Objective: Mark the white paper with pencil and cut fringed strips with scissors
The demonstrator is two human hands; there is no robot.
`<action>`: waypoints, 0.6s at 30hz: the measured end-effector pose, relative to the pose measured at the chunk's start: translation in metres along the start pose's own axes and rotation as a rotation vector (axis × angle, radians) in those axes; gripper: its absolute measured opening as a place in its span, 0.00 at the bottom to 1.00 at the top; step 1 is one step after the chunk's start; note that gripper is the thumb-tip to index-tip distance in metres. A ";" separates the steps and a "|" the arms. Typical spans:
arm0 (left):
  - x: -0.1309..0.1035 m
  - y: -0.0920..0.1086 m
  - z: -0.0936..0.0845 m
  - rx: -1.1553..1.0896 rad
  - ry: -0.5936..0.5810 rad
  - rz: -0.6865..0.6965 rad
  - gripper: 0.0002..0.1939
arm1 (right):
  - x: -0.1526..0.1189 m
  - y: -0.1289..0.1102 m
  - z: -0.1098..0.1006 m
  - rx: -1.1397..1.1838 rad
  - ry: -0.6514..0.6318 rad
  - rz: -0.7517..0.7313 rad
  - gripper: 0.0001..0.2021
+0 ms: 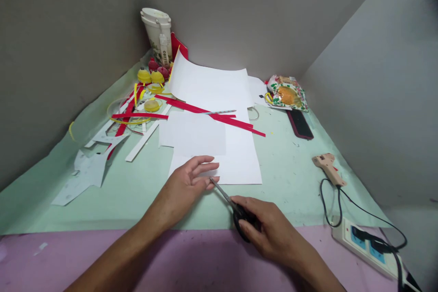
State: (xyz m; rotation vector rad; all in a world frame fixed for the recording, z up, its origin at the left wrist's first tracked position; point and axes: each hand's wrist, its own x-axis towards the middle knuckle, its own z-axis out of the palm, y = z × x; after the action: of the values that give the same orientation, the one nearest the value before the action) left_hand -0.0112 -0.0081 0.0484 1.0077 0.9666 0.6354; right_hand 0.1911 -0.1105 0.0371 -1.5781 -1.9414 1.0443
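Scissors in right hand, room between paper edge and glue gun.

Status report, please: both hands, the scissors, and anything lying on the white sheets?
Right hand gripping black-handled scissors. Left hand at the scissors' tip, grip unclear. Red strips and pencil lying across white sheets.

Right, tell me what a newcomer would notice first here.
Probably the bright red strips lying across the white sheets, around the middle. Next, the black-handled scissors in the right grip, front of centre, pointing toward the left grip. Then the tall white cup at the back left.
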 end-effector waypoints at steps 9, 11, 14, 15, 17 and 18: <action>0.000 0.000 -0.002 -0.039 0.019 -0.046 0.21 | 0.001 0.007 0.003 0.060 0.082 -0.003 0.23; 0.000 -0.001 -0.002 -0.043 0.028 -0.081 0.17 | 0.002 0.008 0.005 0.060 0.087 -0.003 0.23; 0.000 0.000 -0.003 -0.026 0.020 -0.112 0.14 | 0.001 0.007 0.006 0.072 0.083 -0.012 0.23; -0.001 0.001 -0.003 -0.019 0.016 -0.119 0.13 | 0.001 0.006 0.006 0.074 0.082 -0.013 0.23; -0.001 0.002 -0.002 -0.007 0.019 -0.126 0.11 | 0.001 0.005 0.006 0.074 0.089 -0.013 0.23; -0.002 0.003 -0.002 -0.001 0.024 -0.127 0.11 | 0.001 0.005 0.006 0.074 0.090 -0.013 0.23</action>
State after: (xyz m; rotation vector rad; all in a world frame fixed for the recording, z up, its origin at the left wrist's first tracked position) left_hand -0.0134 -0.0075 0.0515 0.9319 1.0424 0.5436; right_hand 0.1894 -0.1114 0.0292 -1.5429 -1.8308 1.0104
